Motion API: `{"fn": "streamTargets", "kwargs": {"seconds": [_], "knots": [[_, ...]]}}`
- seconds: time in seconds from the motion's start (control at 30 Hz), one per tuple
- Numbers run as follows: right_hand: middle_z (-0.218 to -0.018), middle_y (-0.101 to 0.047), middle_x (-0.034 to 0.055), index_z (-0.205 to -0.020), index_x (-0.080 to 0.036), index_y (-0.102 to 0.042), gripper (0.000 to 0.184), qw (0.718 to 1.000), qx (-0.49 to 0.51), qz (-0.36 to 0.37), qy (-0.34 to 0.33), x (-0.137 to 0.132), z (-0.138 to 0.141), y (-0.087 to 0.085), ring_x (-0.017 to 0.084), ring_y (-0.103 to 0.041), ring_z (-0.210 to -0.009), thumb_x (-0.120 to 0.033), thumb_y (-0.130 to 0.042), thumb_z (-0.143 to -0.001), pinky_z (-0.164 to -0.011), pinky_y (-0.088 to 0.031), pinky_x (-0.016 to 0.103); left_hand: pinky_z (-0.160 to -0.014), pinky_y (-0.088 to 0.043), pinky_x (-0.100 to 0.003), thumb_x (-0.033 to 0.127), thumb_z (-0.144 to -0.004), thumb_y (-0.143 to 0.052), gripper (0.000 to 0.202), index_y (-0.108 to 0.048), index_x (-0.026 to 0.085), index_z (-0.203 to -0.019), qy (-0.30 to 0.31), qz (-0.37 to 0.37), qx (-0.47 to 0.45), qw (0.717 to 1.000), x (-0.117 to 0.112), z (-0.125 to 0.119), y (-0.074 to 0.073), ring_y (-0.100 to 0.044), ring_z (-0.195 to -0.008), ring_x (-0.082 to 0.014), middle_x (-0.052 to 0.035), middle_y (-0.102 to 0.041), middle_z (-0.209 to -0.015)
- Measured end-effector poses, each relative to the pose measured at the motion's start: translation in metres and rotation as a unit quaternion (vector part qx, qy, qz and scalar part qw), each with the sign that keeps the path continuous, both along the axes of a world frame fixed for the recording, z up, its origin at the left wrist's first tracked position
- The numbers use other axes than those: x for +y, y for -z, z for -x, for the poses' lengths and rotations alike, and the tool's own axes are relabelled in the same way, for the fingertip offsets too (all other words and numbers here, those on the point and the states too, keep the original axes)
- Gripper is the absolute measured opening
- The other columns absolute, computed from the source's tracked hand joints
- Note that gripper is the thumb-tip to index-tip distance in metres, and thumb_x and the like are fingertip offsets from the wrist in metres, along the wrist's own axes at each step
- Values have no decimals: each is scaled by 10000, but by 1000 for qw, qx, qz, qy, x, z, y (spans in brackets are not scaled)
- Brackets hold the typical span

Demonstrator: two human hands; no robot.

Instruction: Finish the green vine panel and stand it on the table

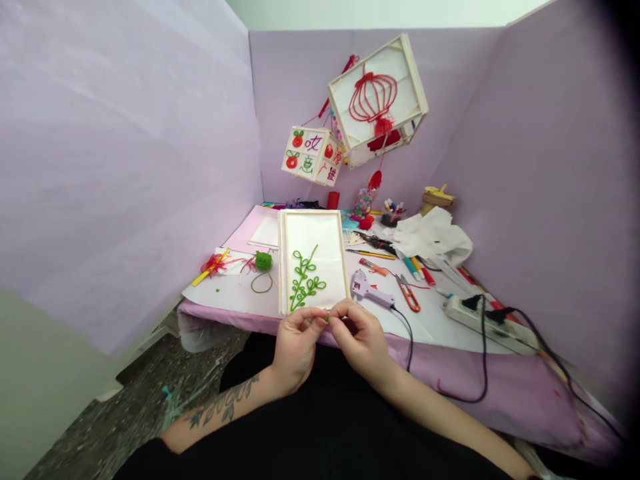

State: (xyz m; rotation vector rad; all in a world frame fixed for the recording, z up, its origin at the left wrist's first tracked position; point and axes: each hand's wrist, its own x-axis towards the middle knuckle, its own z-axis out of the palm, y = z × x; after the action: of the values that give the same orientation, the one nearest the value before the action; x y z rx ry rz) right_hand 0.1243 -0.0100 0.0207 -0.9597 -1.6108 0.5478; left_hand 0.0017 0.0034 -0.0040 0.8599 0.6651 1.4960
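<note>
A white lantern panel in a pale wooden frame lies on the table before me, with a green pipe-cleaner plant stuck to it. At its near edge my left hand and my right hand meet, fingertips pinched on a small green pipe-cleaner piece. A purple glue gun lies just right of the panel, close to my right hand.
Red-handled snips, markers, crumpled white tissue and a power strip with black cables lie to the right. A green yarn ball and red scraps sit left. Two finished lanterns hang above. Purple walls enclose the table.
</note>
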Motion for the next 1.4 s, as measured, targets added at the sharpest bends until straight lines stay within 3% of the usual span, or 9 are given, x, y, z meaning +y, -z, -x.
{"fn": "streamTargets", "kwargs": {"seconds": [0.17, 0.57, 0.7, 0.83, 0.93, 1.1, 1.23, 1.4], "knots": [[-686, -584, -7, -767, -194, -601, 108, 1000, -11, -11, -2, -1, -1, -1, 116, -547, -591, -140, -546, -843, -526, -443, 221, -695, -495, -231, 376, -626, -871, 265, -735, 174, -728, -2, -8, 7, 1000, -1, 0, 1, -623, -696, -124, -7, -704, -712], [-664, -549, -15, -727, -195, -556, 132, 1000, 3, 2, 6, 0, -1, -1, 109, -519, -575, -164, -548, -855, -513, -425, 217, -744, -504, -256, 387, -651, -853, 261, -749, 179, -769, -20, -9, 42, 999, -1, 2, 7, -632, -740, -140, -21, -716, -758], [-647, -548, -17, -706, -198, -536, 138, 1000, -21, -14, 16, 9, -16, -16, 107, -502, -553, -162, -542, -839, -489, -405, 216, -804, -505, -263, 344, -705, -821, 226, -774, 188, -860, -45, -2, 65, 997, 4, 5, 12, -659, -814, -155, -44, -749, -841], [-624, -550, -22, -713, -195, -548, 118, 990, -129, -51, -8, 31, -38, -48, 102, -476, -531, -150, -542, -822, -496, -386, 224, -777, -526, -265, 353, -758, -775, 222, -781, 195, -913, -57, -2, 83, 995, 8, 7, 16, -676, -782, -160, -50, -759, -852], [-644, -572, -15, -724, -199, -562, 119, 964, -237, -112, -42, 57, -47, -77, 116, -491, -574, -128, -529, -813, -557, -406, 243, -762, -544, -276, 352, -781, -749, 202, -786, 197, -905, -53, -11, 103, 993, 8, 8, 17, -687, -756, -169, -52, -761, -840], [-771, -625, 42, -758, -210, -609, 135, 888, -388, -220, -112, 100, -45, -112, 189, -560, -765, -153, -525, -847, -748, -460, 341, -765, -545, -286, 307, -806, -720, 160, -789, 200, -902, -32, -28, 150, 988, 7, 9, 19, -696, -749, -181, -58, -761, -825], [-898, -631, 71, -805, -220, -643, 171, 839, -453, -258, -155, 117, -45, -122, 201, -568, -847, -186, -497, -887, -816, -478, 364, -763, -534, -284, 266, -827, -686, 138, -788, 209, -900, -12, -35, 178, 983, 6, 12, 15, -695, -762, -183, -54, -757, -808], [-895, -638, 88, -834, -214, -646, 203, 810, -487, -282, -166, 118, -51, -120, 212, -574, -856, -201, -465, -926, -800, -499, 361, -740, -529, -287, 207, -799, -666, 116, -782, 206, -801, 11, -44, 184, 982, 8, 15, 4, -683, -723, -181, -47, -746, -755]]}}
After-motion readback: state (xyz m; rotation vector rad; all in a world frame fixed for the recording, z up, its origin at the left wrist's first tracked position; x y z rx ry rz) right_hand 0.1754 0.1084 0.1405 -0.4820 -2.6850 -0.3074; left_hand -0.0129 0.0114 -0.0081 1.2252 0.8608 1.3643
